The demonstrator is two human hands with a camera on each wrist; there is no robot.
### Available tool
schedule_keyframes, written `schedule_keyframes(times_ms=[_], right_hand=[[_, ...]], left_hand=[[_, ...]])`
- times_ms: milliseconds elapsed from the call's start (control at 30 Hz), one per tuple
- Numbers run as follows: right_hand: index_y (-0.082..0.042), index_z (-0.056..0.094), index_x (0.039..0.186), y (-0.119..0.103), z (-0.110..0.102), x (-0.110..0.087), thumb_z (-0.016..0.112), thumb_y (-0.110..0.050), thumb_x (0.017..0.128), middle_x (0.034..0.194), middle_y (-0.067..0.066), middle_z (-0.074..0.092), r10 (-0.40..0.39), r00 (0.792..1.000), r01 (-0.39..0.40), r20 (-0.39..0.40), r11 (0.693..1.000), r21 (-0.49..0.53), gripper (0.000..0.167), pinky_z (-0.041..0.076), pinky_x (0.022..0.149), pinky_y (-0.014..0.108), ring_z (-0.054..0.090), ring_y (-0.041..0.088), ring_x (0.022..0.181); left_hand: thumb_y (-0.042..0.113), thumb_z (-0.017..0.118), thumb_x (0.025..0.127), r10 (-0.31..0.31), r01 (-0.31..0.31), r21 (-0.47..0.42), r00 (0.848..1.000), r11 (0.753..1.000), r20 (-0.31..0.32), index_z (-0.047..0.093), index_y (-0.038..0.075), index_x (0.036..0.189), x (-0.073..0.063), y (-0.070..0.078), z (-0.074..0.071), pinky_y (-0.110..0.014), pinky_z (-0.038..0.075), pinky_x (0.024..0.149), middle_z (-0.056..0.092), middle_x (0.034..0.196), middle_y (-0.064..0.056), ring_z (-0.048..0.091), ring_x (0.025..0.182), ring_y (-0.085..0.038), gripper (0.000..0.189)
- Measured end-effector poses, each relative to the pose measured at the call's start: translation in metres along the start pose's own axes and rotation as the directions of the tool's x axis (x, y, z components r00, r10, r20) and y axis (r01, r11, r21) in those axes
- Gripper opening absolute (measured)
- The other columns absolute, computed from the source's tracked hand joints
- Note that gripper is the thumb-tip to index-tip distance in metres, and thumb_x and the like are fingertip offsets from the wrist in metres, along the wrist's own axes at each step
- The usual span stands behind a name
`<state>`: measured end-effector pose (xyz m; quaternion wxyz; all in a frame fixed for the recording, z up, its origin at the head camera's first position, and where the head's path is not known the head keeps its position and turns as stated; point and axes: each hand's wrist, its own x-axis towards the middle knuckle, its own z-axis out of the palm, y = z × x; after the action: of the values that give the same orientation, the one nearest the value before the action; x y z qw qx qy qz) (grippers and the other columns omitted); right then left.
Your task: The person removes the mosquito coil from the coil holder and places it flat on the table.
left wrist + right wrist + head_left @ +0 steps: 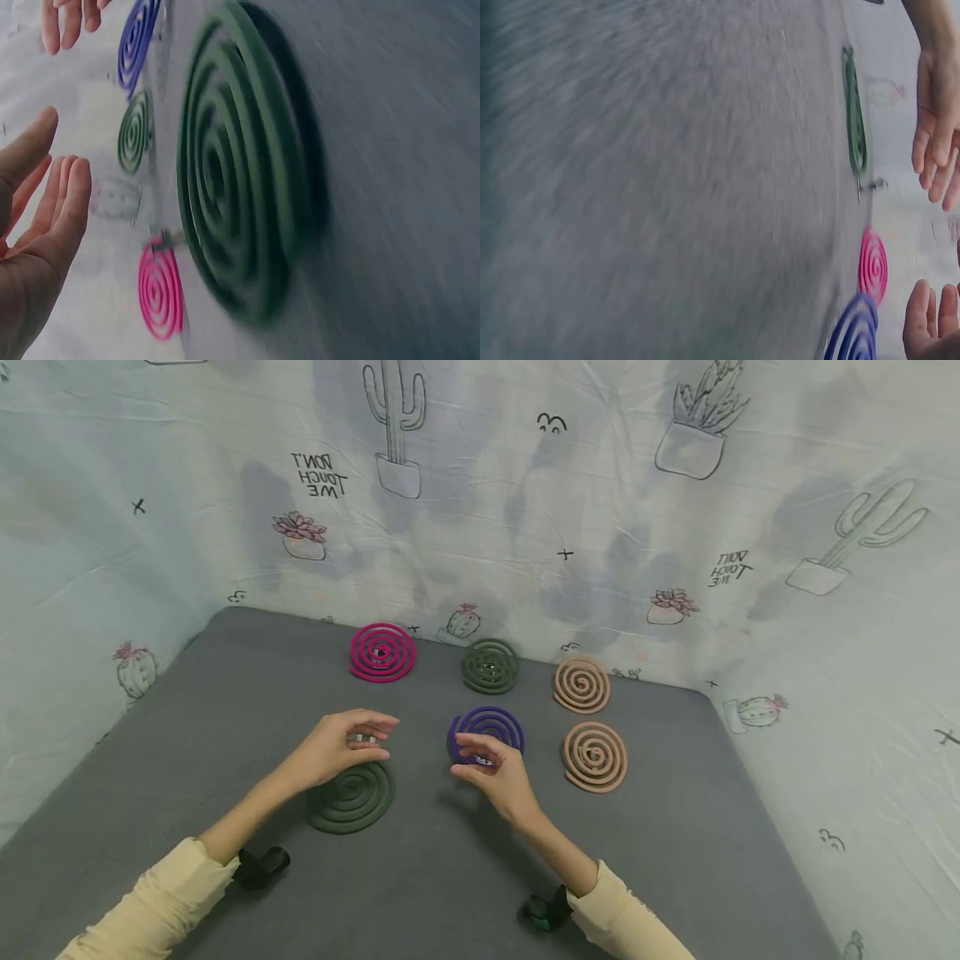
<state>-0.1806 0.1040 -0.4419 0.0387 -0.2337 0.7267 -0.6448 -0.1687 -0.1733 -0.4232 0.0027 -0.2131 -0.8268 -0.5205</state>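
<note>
over the grey table (420,877), the left hand (341,747) is hovering above the near green coil (351,789), its fingers reaching forward, its thumb standing well clear of them and gripping nothing. through that gap a pale metal bit (365,738) is showing; the right wrist view is placing it apart from the hand. the right hand (498,772) is making much the same shape — fingers gently bending, thumb spread away, no hold on anything — and is hiding the lower part of the purple coil (491,723); in the right wrist view its fingers are staying clear of that coil.

toward the cloth (495,518), the pink coil (382,652), the far green coil (490,665) and the far tan coil (582,684) are forming a row, with the near tan coil (595,755) lying right of the purple one. on the cloth, printed pots (397,475) are holding printed plants (394,427).

in the left wrist view, the near green coil is blurring; the bottom edge of the right wrist view is cutting off the purple one. black gadgets (262,867) by the sleeves (165,897) are looking too dark to make out.
</note>
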Motion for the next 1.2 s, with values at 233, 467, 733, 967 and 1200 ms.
schedule_keyframes(times_ms=[233,467,733,967,1200], right_hand=[[0.013,0.058,0.12,0.001,-0.031,-0.004,0.072,0.007,0.08,0.123,0.03,0.057,-0.003,0.993,0.003,-0.121,1.0,-0.002,0.043,0.055,0.084,0.025,0.054,0.047,0.108],[0.012,0.058,0.122,0.004,-0.055,-0.006,0.072,0.007,0.08,0.125,0.029,0.056,0.023,0.981,-0.025,-0.192,1.0,-0.008,0.044,0.055,0.087,0.029,0.053,0.045,0.111],[0.012,0.057,0.121,0.009,-0.075,-0.007,0.072,0.01,0.079,0.125,0.032,0.054,0.011,0.975,-0.023,-0.224,0.999,-0.048,0.045,0.055,0.085,0.025,0.053,0.045,0.111],[0.011,0.055,0.126,0.017,-0.081,-0.013,0.072,0.009,0.079,0.131,0.027,0.052,0.095,0.971,-0.114,-0.22,0.991,-0.076,0.05,0.051,0.094,0.03,0.049,0.043,0.119],[0.01,0.053,0.128,0.025,-0.08,-0.017,0.072,0.006,0.08,0.135,0.022,0.051,0.147,0.957,-0.168,-0.251,0.984,-0.063,0.052,0.047,0.1,0.04,0.046,0.04,0.124]], left_hand=[[0.005,0.073,0.083,0.0,0.001,-0.075,1.0,0.997,0.012,0.06,0.0,0.125,0.025,0.003,0.027,-0.029,0.056,0.084,0.06,0.123,-0.023,0.062,0.107,-0.032,0.045],[0.004,0.075,0.081,-0.036,0.034,-0.08,0.999,0.996,-0.018,0.061,-0.004,0.121,0.047,0.01,0.056,-0.033,0.056,0.083,0.062,0.121,-0.023,0.064,0.105,-0.033,0.043],[0.002,0.077,0.079,-0.146,0.143,-0.032,0.981,0.989,-0.128,0.063,-0.004,0.121,0.06,0.013,0.071,-0.043,0.055,0.087,0.063,0.12,-0.021,0.063,0.106,-0.036,0.044],[0.0,0.076,0.079,-0.214,0.209,-0.051,0.967,0.977,-0.141,0.058,-0.003,0.128,0.06,0.009,0.079,-0.045,0.051,0.094,0.054,0.132,-0.025,0.056,0.115,-0.041,0.052],[-0.001,0.075,0.08,-0.259,0.251,-0.073,0.958,0.965,-0.121,0.053,-0.003,0.132,0.058,0.007,0.088,-0.045,0.049,0.096,0.05,0.134,-0.028,0.054,0.118,-0.042,0.057]])
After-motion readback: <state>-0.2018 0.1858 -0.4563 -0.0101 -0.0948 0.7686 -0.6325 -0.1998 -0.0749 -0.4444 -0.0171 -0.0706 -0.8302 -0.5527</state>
